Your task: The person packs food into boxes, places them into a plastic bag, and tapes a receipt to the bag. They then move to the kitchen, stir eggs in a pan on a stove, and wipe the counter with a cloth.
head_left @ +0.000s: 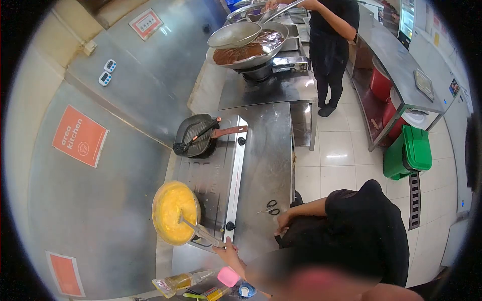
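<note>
My left hand (pixel 232 257) is closed on the grey handle of a utensil (pixel 201 232), whose head rests in a thick yellow mixture. The mixture fills a round pan (pixel 155 216) at the stove's lower left. Near the counter's edge, my right hand (pixel 284 220) has its fingers curled by something dark that I cannot make out. Black-handled scissors (pixel 272 207) lie on the metal counter beside it. Farther up the stove (pixel 234 178), a black grill pan (pixel 187 128) with a brown handle has a black brush (pixel 201 134) lying across it.
At the top, another person (pixel 329 45) in black stands by a large wok (pixel 281 48) of brown food with a strainer (pixel 233 35) over it. Bottles (pixel 175 283) and a pink item (pixel 229 276) are at the bottom. A green bin (pixel 409 153) stands right.
</note>
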The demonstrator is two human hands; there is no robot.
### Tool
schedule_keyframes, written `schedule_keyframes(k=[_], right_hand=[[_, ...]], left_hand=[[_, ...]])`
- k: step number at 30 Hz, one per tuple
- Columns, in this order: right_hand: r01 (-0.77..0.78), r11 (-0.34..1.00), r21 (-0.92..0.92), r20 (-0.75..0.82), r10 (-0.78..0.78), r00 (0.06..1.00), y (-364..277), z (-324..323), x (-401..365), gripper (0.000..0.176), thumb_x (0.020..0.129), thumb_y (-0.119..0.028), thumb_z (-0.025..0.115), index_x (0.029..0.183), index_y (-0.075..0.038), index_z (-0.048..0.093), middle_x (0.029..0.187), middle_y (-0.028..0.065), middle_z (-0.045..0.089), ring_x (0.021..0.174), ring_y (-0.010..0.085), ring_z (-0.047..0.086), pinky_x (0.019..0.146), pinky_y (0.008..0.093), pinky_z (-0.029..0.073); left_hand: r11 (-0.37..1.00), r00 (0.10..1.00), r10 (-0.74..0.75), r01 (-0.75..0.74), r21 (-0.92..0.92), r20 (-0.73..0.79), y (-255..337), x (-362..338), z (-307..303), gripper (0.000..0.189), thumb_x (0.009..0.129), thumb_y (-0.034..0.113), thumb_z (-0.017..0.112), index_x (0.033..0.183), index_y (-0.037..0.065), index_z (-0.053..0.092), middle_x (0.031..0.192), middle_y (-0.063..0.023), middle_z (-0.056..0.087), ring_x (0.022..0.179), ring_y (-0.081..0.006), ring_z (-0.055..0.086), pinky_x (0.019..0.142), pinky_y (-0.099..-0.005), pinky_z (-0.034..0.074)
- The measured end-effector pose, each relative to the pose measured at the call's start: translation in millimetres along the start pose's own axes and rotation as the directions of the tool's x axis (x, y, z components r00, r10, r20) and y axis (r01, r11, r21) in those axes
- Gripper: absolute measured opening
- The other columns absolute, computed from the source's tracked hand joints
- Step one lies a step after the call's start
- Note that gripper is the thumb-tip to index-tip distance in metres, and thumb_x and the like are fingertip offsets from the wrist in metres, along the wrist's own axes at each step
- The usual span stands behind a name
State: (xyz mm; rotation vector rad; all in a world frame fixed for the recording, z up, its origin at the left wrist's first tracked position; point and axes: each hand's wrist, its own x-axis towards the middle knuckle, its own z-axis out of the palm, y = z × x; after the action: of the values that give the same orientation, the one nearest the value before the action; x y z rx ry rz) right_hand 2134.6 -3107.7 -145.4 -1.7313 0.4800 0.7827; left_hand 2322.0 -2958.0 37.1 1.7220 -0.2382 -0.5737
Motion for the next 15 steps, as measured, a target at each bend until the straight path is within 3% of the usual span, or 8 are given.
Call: schedule_keyframes(k=[1, 5, 7, 10, 15], right_hand=[[0.049, 0.995, 0.09, 0.076, -0.056, 0.996, -4, -1, -4, 0.068, 0.069, -0.067, 0.061, 0.074, 0.0, 0.069, 0.078, 0.0116, 0.065, 0.077, 0.0253, 0.06, 0.075, 0.0373, 0.044], [0.105, 0.989, 0.102, 0.039, -0.11, 0.993, 11, 13, 6, 0.07, 0.072, -0.069, 0.056, 0.062, -0.001, 0.065, 0.069, 0.0104, 0.063, 0.073, 0.0222, 0.059, 0.072, 0.0375, 0.044], [0.084, 0.995, -0.056, -0.182, -0.093, 0.979, 15, 16, 21, 0.07, 0.075, -0.071, 0.049, 0.047, -0.008, 0.057, 0.052, 0.0057, 0.055, 0.055, 0.0216, 0.054, 0.06, 0.036, 0.042], [0.072, 0.994, -0.076, -0.106, -0.08, 0.991, 14, 15, 26, 0.076, 0.073, -0.072, 0.052, 0.058, 0.002, 0.061, 0.062, 0.0122, 0.058, 0.063, 0.0237, 0.057, 0.061, 0.0381, 0.043], [0.129, 0.991, 0.018, -0.077, -0.127, 0.989, 14, 13, 20, 0.078, 0.073, -0.073, 0.051, 0.06, 0.003, 0.061, 0.06, 0.0127, 0.057, 0.061, 0.0252, 0.056, 0.059, 0.0385, 0.042]], left_hand=[[1.0, 1.0, -0.003, 0.003, 0.007, -0.004, -2, 2, -3, 0.056, 0.078, 0.005, 0.065, 0.12, 0.001, 0.029, 0.066, -0.0056, 0.047, 0.04, -0.0085, 0.039, 0.034, -0.0216, 0.03], [1.0, 1.0, 0.005, -0.005, 0.02, -0.001, -13, 11, -6, 0.059, 0.08, 0.007, 0.063, 0.125, 0.0, 0.025, 0.07, -0.0086, 0.048, 0.04, -0.0092, 0.039, 0.033, -0.023, 0.031], [1.0, 1.0, 0.017, -0.017, 0.02, -0.016, -14, 14, -2, 0.059, 0.081, 0.006, 0.062, 0.126, 0.0, 0.025, 0.072, -0.0094, 0.048, 0.04, -0.0094, 0.039, 0.033, -0.0232, 0.031], [1.0, 1.0, -0.017, 0.018, 0.025, -0.021, -12, 12, -3, 0.06, 0.082, 0.006, 0.061, 0.128, 0.0, 0.023, 0.072, -0.0093, 0.048, 0.04, -0.0097, 0.04, 0.033, -0.023, 0.031], [1.0, 1.0, -0.015, 0.015, -0.005, 0.019, -13, 14, -6, 0.066, 0.081, 0.005, 0.059, 0.133, -0.001, 0.018, 0.073, -0.0097, 0.048, 0.041, -0.0095, 0.04, 0.033, -0.023, 0.031]])
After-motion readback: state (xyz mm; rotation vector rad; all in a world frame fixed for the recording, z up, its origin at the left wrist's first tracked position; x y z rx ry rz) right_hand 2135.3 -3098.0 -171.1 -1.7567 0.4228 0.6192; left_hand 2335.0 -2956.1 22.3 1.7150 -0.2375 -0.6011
